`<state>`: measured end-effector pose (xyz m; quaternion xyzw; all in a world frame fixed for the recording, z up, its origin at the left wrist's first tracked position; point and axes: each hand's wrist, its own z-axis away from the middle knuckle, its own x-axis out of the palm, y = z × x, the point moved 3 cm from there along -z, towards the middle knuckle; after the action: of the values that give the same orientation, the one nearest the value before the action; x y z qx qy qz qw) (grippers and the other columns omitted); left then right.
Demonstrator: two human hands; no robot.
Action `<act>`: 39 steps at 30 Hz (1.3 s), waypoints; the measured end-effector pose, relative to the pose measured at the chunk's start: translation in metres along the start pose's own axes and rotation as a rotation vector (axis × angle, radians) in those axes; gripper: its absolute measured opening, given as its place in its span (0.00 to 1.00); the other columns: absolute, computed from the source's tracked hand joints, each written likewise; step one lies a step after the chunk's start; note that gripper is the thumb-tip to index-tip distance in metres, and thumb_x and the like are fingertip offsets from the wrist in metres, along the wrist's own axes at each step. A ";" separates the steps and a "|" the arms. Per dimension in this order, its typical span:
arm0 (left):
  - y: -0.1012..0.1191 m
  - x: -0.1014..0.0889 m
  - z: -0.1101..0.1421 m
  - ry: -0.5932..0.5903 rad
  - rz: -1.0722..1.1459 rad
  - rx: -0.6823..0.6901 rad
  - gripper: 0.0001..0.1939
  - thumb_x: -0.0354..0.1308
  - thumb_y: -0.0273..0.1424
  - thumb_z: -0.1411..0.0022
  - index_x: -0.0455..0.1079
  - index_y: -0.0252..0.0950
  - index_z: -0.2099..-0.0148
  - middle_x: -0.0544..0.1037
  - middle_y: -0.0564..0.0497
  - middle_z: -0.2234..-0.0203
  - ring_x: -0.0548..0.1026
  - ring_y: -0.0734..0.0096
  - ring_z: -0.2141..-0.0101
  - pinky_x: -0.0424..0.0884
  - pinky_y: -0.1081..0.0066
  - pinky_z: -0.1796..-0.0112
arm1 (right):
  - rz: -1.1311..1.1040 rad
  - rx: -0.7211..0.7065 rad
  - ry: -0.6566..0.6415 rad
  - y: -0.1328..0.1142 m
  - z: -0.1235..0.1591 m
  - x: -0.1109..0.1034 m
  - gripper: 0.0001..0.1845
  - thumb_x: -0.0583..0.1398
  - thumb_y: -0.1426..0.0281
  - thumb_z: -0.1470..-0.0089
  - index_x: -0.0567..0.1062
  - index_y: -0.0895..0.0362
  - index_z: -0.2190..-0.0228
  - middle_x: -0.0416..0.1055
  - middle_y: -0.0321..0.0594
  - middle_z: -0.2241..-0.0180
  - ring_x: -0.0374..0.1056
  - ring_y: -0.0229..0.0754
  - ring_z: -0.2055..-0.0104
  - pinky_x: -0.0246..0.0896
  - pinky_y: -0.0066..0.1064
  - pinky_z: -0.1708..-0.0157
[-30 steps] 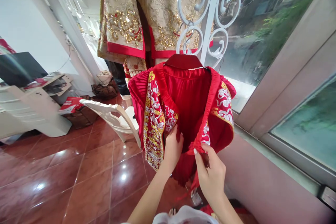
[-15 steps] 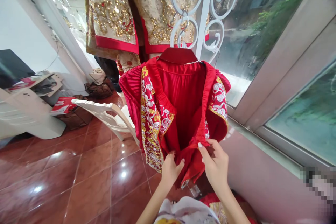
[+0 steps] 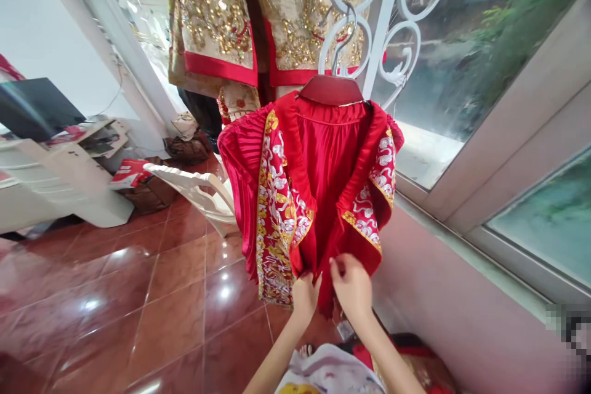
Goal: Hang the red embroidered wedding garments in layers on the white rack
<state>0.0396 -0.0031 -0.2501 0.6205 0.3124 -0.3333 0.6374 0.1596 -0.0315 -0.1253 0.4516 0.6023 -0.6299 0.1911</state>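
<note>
A red garment [image 3: 277,197] with silver and gold embroidered panels hangs in front of me from a dark red hanger [image 3: 330,91]. Its pleated, shiny inside shows between the two front edges, which fall apart. At the lower part of the left front edge, my left hand [image 3: 305,298] is closed on the red cloth, thumb pointing up. My right hand [image 3: 353,286] is just to its right, fingers curled close to a hanging strip of red cloth. What those fingers hold, if anything, is hidden. The right embroidered flap [image 3: 364,215] hangs folded outward above that hand.
A white scrollwork metal rack [image 3: 385,18] carries the hanger's hook. Behind hang gold-sequined cream garments [image 3: 217,18] with red hems. A white chair [image 3: 198,191] stands left on the tiled floor [image 3: 180,295]. Windows [image 3: 462,74] and a low wall run along the right.
My right hand has moved left and down, nearer my left hand, off the right edge of the garment. That flap now hangs freely. The view has shifted slightly.
</note>
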 end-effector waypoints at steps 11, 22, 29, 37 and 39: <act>-0.008 -0.002 0.008 -0.051 -0.021 0.049 0.12 0.45 0.23 0.40 0.71 0.33 0.66 0.78 0.46 0.69 0.75 0.68 0.68 0.65 0.73 0.67 | 0.187 0.073 -0.438 0.006 0.009 0.059 0.18 0.48 0.66 0.42 0.75 0.57 0.68 0.74 0.47 0.66 0.71 0.46 0.63 0.60 0.31 0.67; 0.004 0.001 0.012 -0.078 -0.043 0.135 0.13 0.45 0.24 0.39 0.72 0.30 0.63 0.77 0.41 0.66 0.76 0.62 0.64 0.68 0.68 0.63 | 0.256 0.088 -0.352 0.009 0.007 0.039 0.18 0.50 0.62 0.43 0.75 0.57 0.69 0.74 0.47 0.70 0.72 0.47 0.66 0.59 0.31 0.71; 0.007 0.008 0.014 -0.092 -0.013 0.146 0.14 0.45 0.24 0.40 0.72 0.31 0.61 0.78 0.42 0.66 0.76 0.64 0.65 0.68 0.69 0.63 | 0.210 0.073 -0.229 0.007 0.013 0.040 0.14 0.50 0.66 0.41 0.72 0.57 0.70 0.74 0.42 0.71 0.71 0.42 0.68 0.54 0.27 0.73; 0.007 0.010 0.013 -0.119 0.004 0.108 0.14 0.44 0.22 0.40 0.72 0.30 0.62 0.78 0.42 0.66 0.75 0.67 0.65 0.68 0.71 0.63 | 0.250 0.099 -0.343 0.005 0.017 0.047 0.14 0.49 0.68 0.41 0.73 0.59 0.65 0.74 0.46 0.66 0.71 0.46 0.63 0.58 0.30 0.69; 0.008 0.012 0.012 -0.137 0.011 0.107 0.14 0.44 0.22 0.40 0.72 0.30 0.62 0.78 0.42 0.67 0.75 0.68 0.66 0.68 0.72 0.63 | 0.255 0.118 -0.355 0.007 0.017 0.049 0.14 0.48 0.69 0.41 0.72 0.60 0.63 0.74 0.46 0.65 0.71 0.46 0.63 0.59 0.31 0.68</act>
<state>0.0526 -0.0155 -0.2545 0.6314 0.2464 -0.3874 0.6250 0.1337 -0.0338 -0.1706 0.4166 0.4593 -0.7045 0.3453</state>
